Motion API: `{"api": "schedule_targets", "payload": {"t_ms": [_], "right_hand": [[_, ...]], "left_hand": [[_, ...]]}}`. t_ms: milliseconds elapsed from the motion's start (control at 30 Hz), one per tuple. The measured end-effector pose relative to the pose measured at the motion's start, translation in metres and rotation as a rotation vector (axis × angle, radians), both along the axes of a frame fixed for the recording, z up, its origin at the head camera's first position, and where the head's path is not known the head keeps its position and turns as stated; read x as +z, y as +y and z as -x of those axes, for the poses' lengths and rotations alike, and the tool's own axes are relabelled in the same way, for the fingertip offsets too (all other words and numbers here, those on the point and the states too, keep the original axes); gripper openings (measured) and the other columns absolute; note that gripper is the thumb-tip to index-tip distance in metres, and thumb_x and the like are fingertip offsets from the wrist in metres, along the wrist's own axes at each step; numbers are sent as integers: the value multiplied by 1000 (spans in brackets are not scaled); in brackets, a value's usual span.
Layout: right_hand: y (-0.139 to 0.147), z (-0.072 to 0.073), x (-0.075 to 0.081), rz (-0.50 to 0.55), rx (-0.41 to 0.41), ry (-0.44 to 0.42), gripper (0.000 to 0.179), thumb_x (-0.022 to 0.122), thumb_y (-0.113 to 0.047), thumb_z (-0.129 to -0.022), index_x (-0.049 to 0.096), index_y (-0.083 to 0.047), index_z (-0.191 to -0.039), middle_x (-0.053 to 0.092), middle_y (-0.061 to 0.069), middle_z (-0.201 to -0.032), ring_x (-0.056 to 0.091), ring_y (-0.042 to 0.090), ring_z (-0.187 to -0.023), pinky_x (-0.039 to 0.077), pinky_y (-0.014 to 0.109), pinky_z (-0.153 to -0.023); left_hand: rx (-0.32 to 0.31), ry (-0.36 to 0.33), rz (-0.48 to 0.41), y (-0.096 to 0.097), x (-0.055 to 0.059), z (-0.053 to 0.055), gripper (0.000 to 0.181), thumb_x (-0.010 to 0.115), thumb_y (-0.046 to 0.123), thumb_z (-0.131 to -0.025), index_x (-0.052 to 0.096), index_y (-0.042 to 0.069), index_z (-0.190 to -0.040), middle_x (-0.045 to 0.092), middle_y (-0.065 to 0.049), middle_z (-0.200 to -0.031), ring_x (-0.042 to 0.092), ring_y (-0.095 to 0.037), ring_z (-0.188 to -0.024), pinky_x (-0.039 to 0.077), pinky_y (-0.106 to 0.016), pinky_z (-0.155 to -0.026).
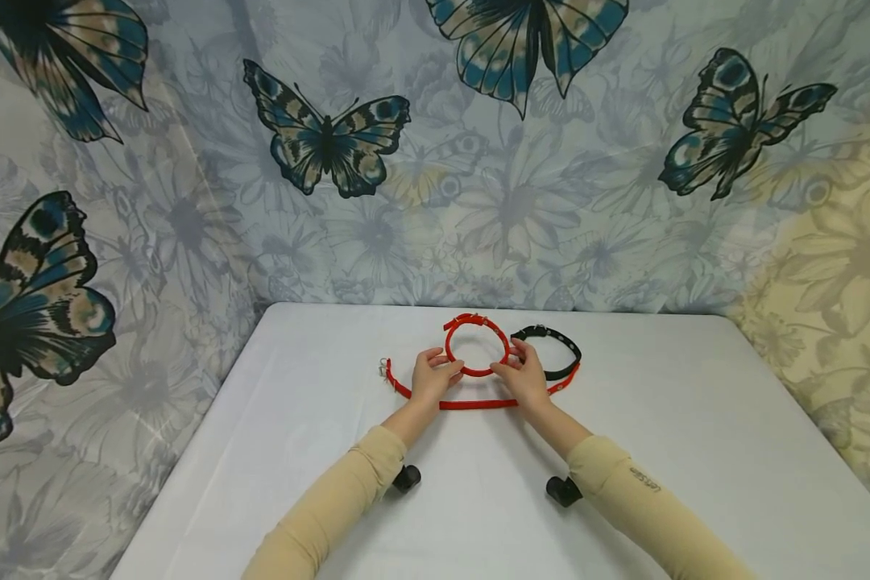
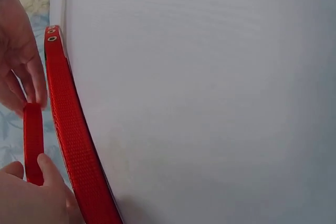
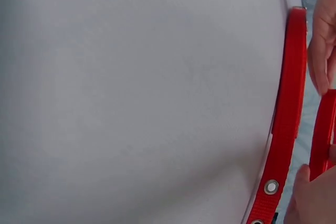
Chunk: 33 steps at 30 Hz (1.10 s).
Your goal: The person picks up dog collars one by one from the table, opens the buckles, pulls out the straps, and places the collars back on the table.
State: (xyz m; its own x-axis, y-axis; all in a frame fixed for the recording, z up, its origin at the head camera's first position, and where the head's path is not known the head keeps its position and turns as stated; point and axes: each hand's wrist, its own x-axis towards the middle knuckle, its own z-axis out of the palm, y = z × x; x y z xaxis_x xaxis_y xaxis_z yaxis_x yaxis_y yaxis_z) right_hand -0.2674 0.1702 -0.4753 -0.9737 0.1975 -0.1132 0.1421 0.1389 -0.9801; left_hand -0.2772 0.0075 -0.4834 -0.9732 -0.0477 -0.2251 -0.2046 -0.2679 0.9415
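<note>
A red collar (image 1: 476, 373), closed into a ring with its fastening at the top, stands up between both hands. My left hand (image 1: 432, 379) pinches its lower left side, and my right hand (image 1: 525, 377) pinches the lower right. In the left wrist view, thumb and fingers press on the red band (image 2: 33, 140) from both ends. A second red collar (image 1: 478, 405) lies unfastened in a curve on the near side of the hands, its metal buckle (image 1: 383, 368) at the left and its eyelets (image 3: 271, 187) toward the right. Part of it is hidden behind the wrists.
A black collar (image 1: 578, 351) lies looped just right of my right hand, its lower edge overlapping the red strap's right end. All this sits on a white-covered table (image 1: 319, 354). A butterfly-patterned cloth (image 1: 377, 242) hangs behind. Black wrist devices (image 1: 564, 491) are under the forearms.
</note>
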Motion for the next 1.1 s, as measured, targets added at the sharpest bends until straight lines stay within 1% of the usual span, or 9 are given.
{"api": "schedule_targets", "payload": {"t_ms": [133,300,400,500,633,700,800,967,1100], "right_hand": [[-1,-11,5,0,23,8,69,66,-6,-91,30,-4,-150,40,17,-140,43,28,-128,43,41,-103],[1,-24,6,11,53,-33,63,67,-8,-91,37,-3,-146,45,20,-139,45,30,-127,44,40,-102],[1,-31,5,28,68,-65,60,68,-8,-90,40,-1,-143,50,21,-134,50,29,-120,49,30,-93],[1,-38,5,46,94,-76,57,70,-6,-89,44,0,-139,54,21,-127,55,23,-109,51,20,-81],[3,-46,4,60,147,-73,52,72,-2,-86,49,4,-133,57,21,-120,60,13,-94,51,18,-76],[4,-51,5,54,182,-78,51,72,-2,-86,49,5,-131,58,21,-117,61,12,-91,52,19,-77],[8,-58,5,21,230,-87,48,73,-5,-86,50,5,-127,59,18,-112,61,14,-90,52,20,-77],[15,-65,-1,-101,307,-96,42,78,-13,-84,55,1,-116,62,11,-104,61,18,-89,50,21,-76],[18,-68,-5,-198,353,-98,36,80,-17,-82,58,-2,-107,65,7,-90,59,16,-81,48,23,-72]], "left_hand": [[-24,10,-28,-7,-1,-7,49,70,-3,-86,46,-4,-129,52,-17,-112,65,-19,-83,56,-32,-80],[-72,14,-56,-15,0,-19,45,70,-6,-85,47,-5,-124,53,-15,-108,64,-18,-81,56,-33,-79],[-104,10,-56,-21,0,-26,45,69,-8,-83,47,-5,-121,53,-15,-106,64,-18,-79,57,-33,-79],[-137,-2,-42,-28,0,-34,46,69,-10,-82,46,-6,-121,53,-14,-104,63,-17,-78,57,-32,-78],[-189,-12,-9,-38,0,-44,46,71,-10,-81,47,-6,-120,53,-12,-101,61,-16,-79,57,-30,-77],[-220,-11,12,-42,0,-49,45,72,-10,-81,47,-6,-118,54,-11,-99,60,-16,-80,56,-29,-76],[-264,2,77,-48,1,-56,47,74,-8,-79,48,-6,-118,55,-9,-98,58,-15,-82,56,-26,-73],[-330,18,196,-56,1,-64,45,78,-5,-77,51,-2,-113,57,-9,-98,59,-15,-83,53,-26,-70],[-383,65,307,-61,0,-69,40,80,-2,-76,54,0,-106,58,-9,-99,61,-15,-83,51,-25,-71]]}}
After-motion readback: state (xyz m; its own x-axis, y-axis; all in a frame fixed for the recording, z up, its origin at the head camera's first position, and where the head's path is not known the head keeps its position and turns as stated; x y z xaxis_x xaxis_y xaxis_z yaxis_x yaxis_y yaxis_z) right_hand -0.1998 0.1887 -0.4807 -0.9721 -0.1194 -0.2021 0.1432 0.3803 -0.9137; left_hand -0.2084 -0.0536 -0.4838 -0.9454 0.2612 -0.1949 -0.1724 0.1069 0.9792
